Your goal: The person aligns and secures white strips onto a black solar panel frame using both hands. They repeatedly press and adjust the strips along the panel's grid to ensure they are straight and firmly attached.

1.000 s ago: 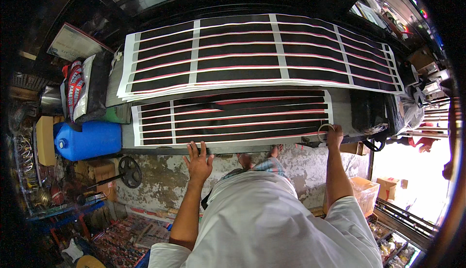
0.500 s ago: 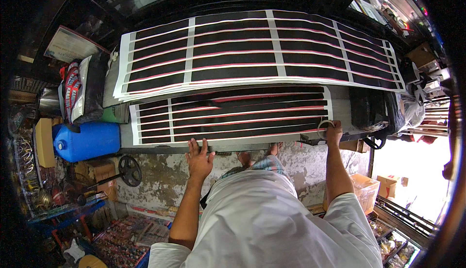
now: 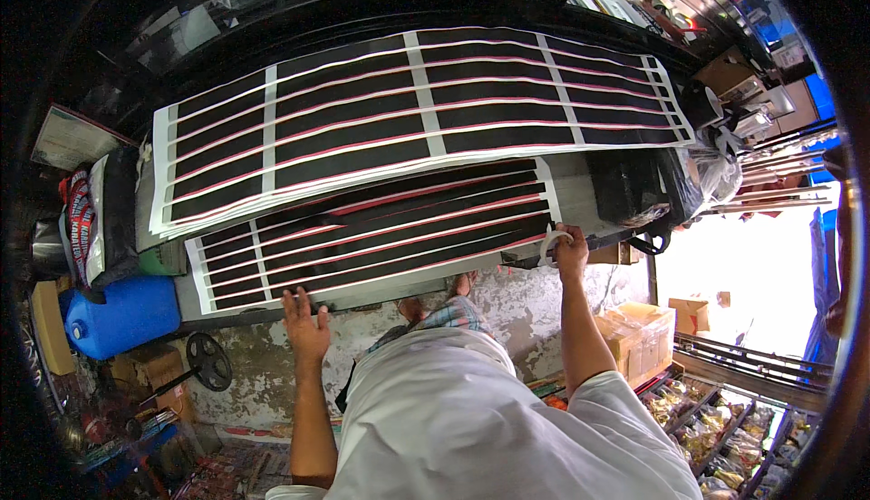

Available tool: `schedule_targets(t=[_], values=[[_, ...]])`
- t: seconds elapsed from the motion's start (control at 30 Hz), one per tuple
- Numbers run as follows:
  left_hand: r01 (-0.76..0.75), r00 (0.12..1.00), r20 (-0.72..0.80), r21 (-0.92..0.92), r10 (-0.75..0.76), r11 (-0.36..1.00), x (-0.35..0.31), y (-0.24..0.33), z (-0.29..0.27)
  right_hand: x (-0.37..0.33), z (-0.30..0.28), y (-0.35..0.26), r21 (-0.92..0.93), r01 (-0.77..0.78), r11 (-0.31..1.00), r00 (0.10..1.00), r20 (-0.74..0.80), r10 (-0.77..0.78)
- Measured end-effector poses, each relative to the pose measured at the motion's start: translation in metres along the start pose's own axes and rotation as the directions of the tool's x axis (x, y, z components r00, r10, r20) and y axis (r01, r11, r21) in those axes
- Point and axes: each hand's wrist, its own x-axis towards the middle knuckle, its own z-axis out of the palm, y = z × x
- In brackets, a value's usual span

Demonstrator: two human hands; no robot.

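Note:
Two layers of long white sheets printed with black panels and thin red lines lie on the bench. The nearer striped sheet is narrower, and the stack of larger striped sheets lies behind it. My left hand is open, fingers spread, with its fingertips at the near edge of the sheet, left of the middle. At the sheet's right end, by the bench's front edge, my right hand is closed around a pale roll of tape. The tape's free end cannot be made out.
A blue jerrycan stands at the left, near a dark handwheel. Black plastic bags lie at the bench's right end. Below right are a cardboard box and racks of small bagged goods. A patchy wall shows beneath.
The view has turned, so the bench sits further left and more tilted. My right hand still holds the tape roll, now seen tipped differently. My left hand stays at the sheet's near edge.

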Motion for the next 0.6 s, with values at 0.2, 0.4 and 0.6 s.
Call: schedule_targets(t=[0.2, 0.4, 0.6], values=[[0.009, 0.999, -0.038, 0.068, -0.007, 0.998, 0.021, -0.023, -0.013, 0.013, 0.019, -0.034, -0.259, 0.216, 0.941, 0.975, 0.007, -0.222], [-0.019, 1.0, 0.005, 0.09, 0.019, 0.996, 0.049, -0.044, -0.003, 0.041, 0.042, -0.004, -0.506, 0.233, 0.83, 0.97, 0.055, -0.238], [0.008, 0.997, 0.071, 0.102, -0.015, 0.995, 0.044, -0.038, -0.012, 0.046, 0.051, -0.018, -0.491, 0.14, 0.86, 0.99, 0.081, -0.114]])
